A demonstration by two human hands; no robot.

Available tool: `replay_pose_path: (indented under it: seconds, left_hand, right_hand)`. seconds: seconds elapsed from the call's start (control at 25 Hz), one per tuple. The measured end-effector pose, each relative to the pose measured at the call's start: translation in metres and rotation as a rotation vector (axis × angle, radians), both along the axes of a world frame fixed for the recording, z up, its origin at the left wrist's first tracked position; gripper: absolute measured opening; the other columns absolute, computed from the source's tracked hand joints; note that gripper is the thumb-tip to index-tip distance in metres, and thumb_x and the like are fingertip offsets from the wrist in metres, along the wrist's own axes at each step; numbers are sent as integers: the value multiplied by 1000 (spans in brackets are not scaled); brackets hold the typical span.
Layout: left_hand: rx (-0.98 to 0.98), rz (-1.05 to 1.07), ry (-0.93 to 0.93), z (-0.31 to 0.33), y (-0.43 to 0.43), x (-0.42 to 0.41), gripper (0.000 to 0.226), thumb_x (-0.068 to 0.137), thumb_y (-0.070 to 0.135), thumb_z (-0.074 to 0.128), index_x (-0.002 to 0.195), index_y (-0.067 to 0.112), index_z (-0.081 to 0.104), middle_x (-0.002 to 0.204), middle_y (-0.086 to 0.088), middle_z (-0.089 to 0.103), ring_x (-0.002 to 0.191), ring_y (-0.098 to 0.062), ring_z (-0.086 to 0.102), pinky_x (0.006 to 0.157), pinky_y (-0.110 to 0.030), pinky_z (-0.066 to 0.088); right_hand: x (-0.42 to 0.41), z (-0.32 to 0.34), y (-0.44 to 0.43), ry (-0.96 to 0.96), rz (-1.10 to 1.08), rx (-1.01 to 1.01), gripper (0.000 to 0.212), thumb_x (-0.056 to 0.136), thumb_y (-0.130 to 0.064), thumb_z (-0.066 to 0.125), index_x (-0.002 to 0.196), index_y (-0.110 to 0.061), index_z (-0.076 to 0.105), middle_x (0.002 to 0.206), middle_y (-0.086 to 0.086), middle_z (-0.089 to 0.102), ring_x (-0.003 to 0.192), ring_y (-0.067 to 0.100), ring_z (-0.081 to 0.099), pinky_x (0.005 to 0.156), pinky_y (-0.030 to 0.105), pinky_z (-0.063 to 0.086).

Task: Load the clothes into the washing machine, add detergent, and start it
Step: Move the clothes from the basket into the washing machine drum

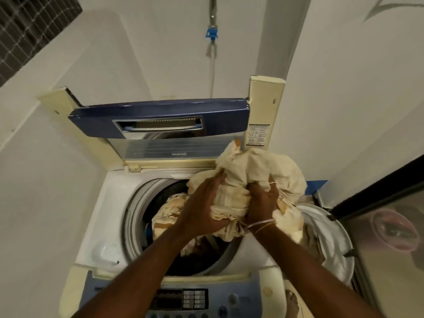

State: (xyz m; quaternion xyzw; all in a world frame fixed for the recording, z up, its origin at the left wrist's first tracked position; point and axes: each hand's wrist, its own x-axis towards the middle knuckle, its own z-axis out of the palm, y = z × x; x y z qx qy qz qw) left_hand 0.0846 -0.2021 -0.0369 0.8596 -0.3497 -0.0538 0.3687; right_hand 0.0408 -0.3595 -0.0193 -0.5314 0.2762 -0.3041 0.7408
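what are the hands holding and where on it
Both grip one bunched cream cloth over the drum: the left hand on its left side, the right hand at its lower middle.

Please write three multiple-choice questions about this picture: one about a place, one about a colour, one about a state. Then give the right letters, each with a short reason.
1. Where is the cream cloth bundle?
A. over the right side of the drum
B. on the floor
C. on a shelf

2. What colour is the raised lid?
A. red
B. dark blue
C. green

3. What are the left hand and the right hand doing?
A. hanging idle
B. lying flat on the lid
C. gripping the bundle

Answers:
1 A: the bundle is held over the drum's right rim.
2 B: the lid's panel is dark blue.
3 C: the fingers of both hands curl into the cloth.
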Motion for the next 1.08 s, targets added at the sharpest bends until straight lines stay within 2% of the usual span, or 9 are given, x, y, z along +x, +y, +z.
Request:
replay_pose_path:
  seconds: [0.16, 0.28, 0.44, 0.56, 0.64, 0.76, 0.84, 0.96, 1.08]
  left_hand:
    - [4, 317, 137, -10, 92, 2, 96, 63, 51, 85, 142, 32, 34, 138, 13, 51, 122, 0, 51, 100, -27, 48]
    - [25, 395, 251, -31, 152, 5, 85, 70, 43, 84, 140, 26, 39, 135, 10, 54, 125, -4, 53, 103, -28, 47]
    - [425, 374, 317, -53, 191, 14, 82, 69, 30, 74, 139, 7, 37, 128, -13, 56, 117, -31, 58, 94, -43, 51]
    - [416, 332, 328, -50, 175, 23, 60, 83, 24, 65, 139, 12, 46, 129, -12, 58, 119, -30, 58, 97, -37, 49]
    - [436, 301, 370, -46, 156, 24, 48, 90, 20, 58, 137, 12, 51, 130, -10, 58, 120, -28, 56, 98, -40, 48]
    - [328, 358, 355, -47, 130, 19, 37, 93, 19, 52, 129, 23, 57, 126, -3, 63, 117, -22, 60, 95, -36, 50]
    - [225, 386, 272, -43, 104, 17, 35, 96, 21, 52, 131, 22, 56, 129, 1, 61, 118, -17, 59, 96, -29, 48]
    - [34, 339, 134, -28, 47, 16, 27, 98, 25, 50, 124, 24, 59, 121, 6, 63, 110, -9, 60, 89, -12, 41]
    - [-9, 231, 41, -21, -23, 14, 27, 102, 27, 44, 126, 25, 56, 125, 4, 61, 115, -10, 57, 98, -23, 47]
  right_hand:
    - [23, -25, 104, -64, 361, -196, 35, 83, -21, 63, 116, -8, 65, 109, 3, 71, 105, 21, 66, 92, 38, 52]
    - [51, -60, 165, 11, 650, -427, 47, 78, -33, 66, 120, -11, 64, 115, 4, 69, 110, 20, 64, 94, 38, 51]
    - [73, -136, 185, 525, 932, -879, 62, 83, -51, 58, 139, -29, 48, 138, 4, 57, 126, 26, 53, 104, 38, 44]
    - [64, -175, 167, 882, 1337, -1040, 88, 85, -55, 60, 156, -25, 17, 157, 11, 32, 141, 32, 36, 114, 40, 33]
    - [59, -172, 151, 928, 1462, -1114, 92, 84, -48, 69, 157, -22, 18, 156, 13, 34, 138, 33, 40, 110, 36, 35]
    - [57, -137, 129, 807, 1386, -1070, 70, 86, -47, 66, 147, -23, 42, 145, 10, 49, 131, 30, 48, 105, 33, 39]
    - [56, -101, 108, 714, 1189, -1040, 40, 90, -42, 59, 124, -21, 64, 122, 7, 66, 115, 26, 61, 94, 29, 46]
    - [39, -50, 58, 530, 643, -1035, 26, 93, -40, 52, 100, -23, 70, 94, -2, 72, 89, 17, 66, 78, 28, 50]
    - [16, -30, -11, 410, 127, -925, 29, 88, -37, 59, 111, -20, 66, 106, 0, 67, 101, 17, 60, 90, 30, 47]
